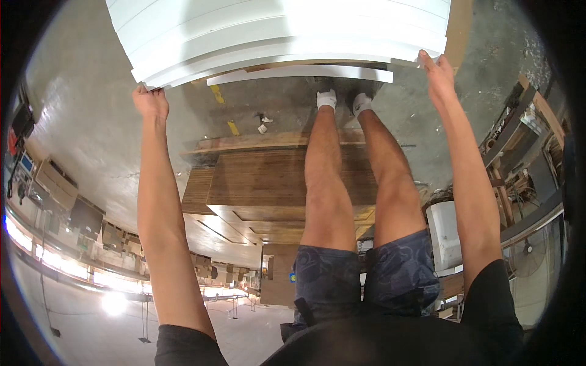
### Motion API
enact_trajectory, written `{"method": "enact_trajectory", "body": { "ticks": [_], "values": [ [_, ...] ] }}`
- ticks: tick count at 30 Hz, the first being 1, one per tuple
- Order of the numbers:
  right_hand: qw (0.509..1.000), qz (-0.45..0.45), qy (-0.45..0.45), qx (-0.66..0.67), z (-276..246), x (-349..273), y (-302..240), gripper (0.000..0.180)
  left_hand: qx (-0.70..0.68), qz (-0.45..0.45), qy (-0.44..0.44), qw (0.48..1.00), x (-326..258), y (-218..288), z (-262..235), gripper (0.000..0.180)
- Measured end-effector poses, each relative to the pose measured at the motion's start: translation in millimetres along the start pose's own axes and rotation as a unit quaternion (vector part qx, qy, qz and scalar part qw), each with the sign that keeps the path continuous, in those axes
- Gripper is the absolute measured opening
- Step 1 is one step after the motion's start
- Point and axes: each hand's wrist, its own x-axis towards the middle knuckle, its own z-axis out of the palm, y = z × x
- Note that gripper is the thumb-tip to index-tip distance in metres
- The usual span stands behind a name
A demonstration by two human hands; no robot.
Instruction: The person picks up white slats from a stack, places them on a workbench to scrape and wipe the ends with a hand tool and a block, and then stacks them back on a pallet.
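White panels point(281, 30), stacked flat, edges stepped.

Grey concrete floor point(91, 122) under stacked wooden boards point(268, 183).

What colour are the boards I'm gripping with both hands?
White boards, stacked, shown best in the head view.

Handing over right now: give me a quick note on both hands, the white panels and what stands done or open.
Left hand: gripping the left end of the stack of white panels.
Right hand: fingers hooked on the stack's right end.
Stack is carried at arm's length in front of the body, above the concrete floor; its lowest white strip sits offset from the others.
Wooden boards lie on the floor by the legs.
Done: stack held in both hands.
Left: not yet set down.
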Motion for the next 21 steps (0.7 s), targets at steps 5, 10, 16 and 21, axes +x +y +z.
{"method": "enact_trajectory", "body": {
  "ticks": [5,10,16,21],
  "values": [
    [0.999,-0.013,0.004,0.039,22.2,-10.4,-6.0,0.068,0.055,0.008,-0.050,0.997,9.0,26.3,-17.4,0.064],
    [0.984,0.029,0.067,0.160,22.0,-8.6,-14.7,0.077,0.095,-0.006,0.140,0.986,0.2,18.8,-14.0,0.065],
    [0.787,-0.411,0.194,-0.418,6.1,-33.8,-37.0,0.082,0.597,0.575,-0.049,0.556,-77.4,7.1,47.6,0.075],
    [0.783,-0.433,0.031,-0.444,13.7,-16.2,-51.0,0.067,0.655,0.554,-0.211,0.468,-67.0,40.1,65.2,0.059]
  ]
}}
